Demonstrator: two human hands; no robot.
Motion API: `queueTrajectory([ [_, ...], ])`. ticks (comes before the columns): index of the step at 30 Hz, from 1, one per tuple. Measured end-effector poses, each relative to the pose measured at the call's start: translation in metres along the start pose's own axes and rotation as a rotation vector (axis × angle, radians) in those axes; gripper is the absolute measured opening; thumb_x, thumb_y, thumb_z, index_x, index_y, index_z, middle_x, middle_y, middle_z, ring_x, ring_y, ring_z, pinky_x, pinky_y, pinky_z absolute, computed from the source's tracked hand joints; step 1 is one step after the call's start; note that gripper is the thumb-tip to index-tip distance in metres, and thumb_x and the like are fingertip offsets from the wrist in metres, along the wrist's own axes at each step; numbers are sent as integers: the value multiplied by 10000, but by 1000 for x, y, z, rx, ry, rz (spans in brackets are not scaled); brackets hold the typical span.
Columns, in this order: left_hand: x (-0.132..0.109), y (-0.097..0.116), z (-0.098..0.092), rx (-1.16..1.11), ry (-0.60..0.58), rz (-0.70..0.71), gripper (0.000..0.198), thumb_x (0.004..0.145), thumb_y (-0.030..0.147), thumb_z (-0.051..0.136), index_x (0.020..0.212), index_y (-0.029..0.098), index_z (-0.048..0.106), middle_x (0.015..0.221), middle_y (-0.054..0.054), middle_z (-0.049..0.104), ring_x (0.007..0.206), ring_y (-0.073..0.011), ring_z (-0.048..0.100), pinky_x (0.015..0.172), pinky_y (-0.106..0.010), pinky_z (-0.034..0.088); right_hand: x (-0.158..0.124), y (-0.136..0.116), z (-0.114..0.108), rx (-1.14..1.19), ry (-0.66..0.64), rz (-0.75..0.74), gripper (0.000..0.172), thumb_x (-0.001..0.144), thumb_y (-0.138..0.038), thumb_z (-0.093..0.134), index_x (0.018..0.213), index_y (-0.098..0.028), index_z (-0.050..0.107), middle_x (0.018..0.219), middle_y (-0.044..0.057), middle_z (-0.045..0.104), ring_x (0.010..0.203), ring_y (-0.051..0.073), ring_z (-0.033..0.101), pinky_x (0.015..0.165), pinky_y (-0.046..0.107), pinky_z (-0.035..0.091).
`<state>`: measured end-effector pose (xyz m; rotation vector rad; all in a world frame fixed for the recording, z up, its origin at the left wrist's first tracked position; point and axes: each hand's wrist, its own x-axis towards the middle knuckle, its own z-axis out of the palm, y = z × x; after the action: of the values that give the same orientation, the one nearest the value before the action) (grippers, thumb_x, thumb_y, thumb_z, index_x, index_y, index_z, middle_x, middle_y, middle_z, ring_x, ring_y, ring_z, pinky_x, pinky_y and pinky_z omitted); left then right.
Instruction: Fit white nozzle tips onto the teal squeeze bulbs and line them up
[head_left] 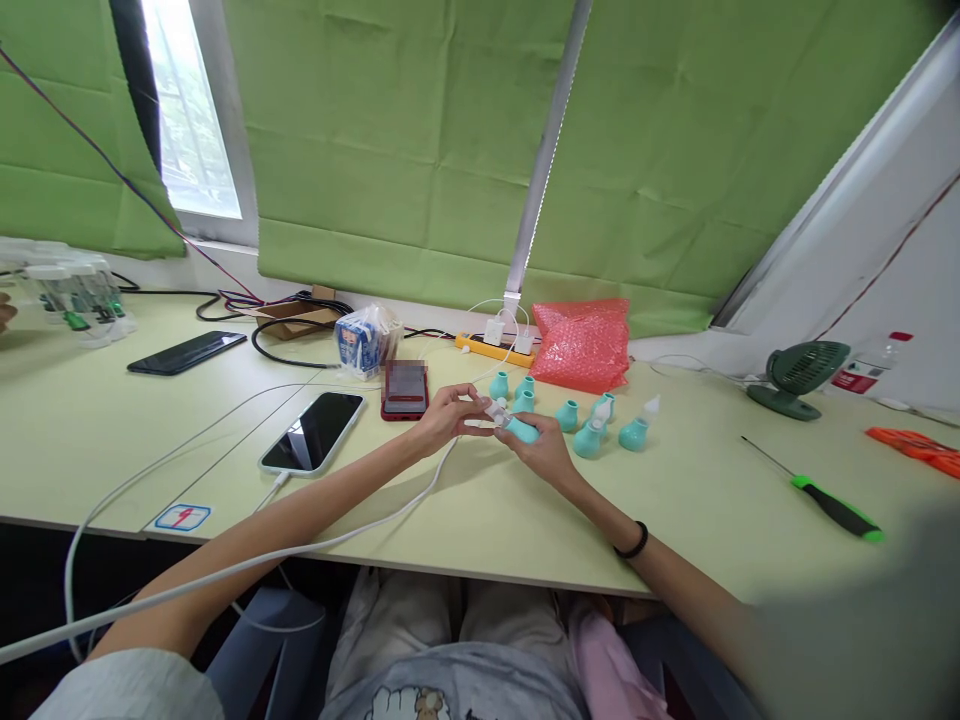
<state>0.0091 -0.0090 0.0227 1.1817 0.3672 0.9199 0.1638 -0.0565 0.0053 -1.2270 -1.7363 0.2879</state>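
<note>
My right hand is closed round a small teal bulb-shaped part, held just above the table. My left hand pinches a small clear-white cap at the end of that teal part. The two hands meet over the middle of the pale yellow table. Several more teal bulbs stand on the table right behind my hands; some carry clear white tips.
A phone on a white cable lies left of my hands, a red-cased phone behind it, a black phone further left. Pink bubble wrap, a yellow power strip, a green fan and a green-handled screwdriver lie around.
</note>
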Motion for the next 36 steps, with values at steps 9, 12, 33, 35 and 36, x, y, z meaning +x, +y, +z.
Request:
queueTrajectory([
  [9, 0, 1, 1, 65, 14, -31, 218, 617, 219, 620, 652, 130, 424, 771, -38, 555, 798, -194, 554, 644, -433, 469, -1, 2, 1, 42, 1, 18, 295, 649, -398, 526, 677, -118, 614, 578, 12, 564, 498, 111, 464, 442, 206, 351],
  [12, -1, -1, 1, 98, 11, -3, 221, 627, 250, 612, 654, 132, 427, 777, -38, 550, 819, -191, 539, 650, -437, 465, -1, 2, 2, 43, 14, 23, 303, 647, -401, 530, 705, -119, 620, 583, 12, 566, 502, 112, 468, 448, 207, 357],
  [33, 97, 38, 49, 142, 109, 310, 151, 628, 205, 588, 677, 62, 589, 608, -44, 563, 564, -83, 519, 657, -286, 460, 18, 2, -46, -158, 686, -390, 338, 704, -278, 496, 1012, -181, 394, 1091, 116, 399, 1044, 233, 395, 746, 384, 418],
  [35, 112, 30, 55, 146, 165, 304, 129, 630, 194, 578, 657, 68, 581, 591, -39, 563, 551, -83, 523, 646, -279, 458, 20, 5, -51, -219, 766, -443, 304, 717, -270, 476, 993, -184, 381, 1051, 111, 398, 1023, 240, 407, 755, 415, 400],
  [36, 119, 24, 56, 174, 199, 312, 126, 626, 195, 577, 658, 73, 579, 581, -33, 559, 543, -84, 520, 630, -272, 456, 20, 6, -53, -243, 801, -463, 282, 723, -268, 465, 978, -184, 378, 1028, 107, 398, 1006, 241, 417, 756, 426, 393],
])
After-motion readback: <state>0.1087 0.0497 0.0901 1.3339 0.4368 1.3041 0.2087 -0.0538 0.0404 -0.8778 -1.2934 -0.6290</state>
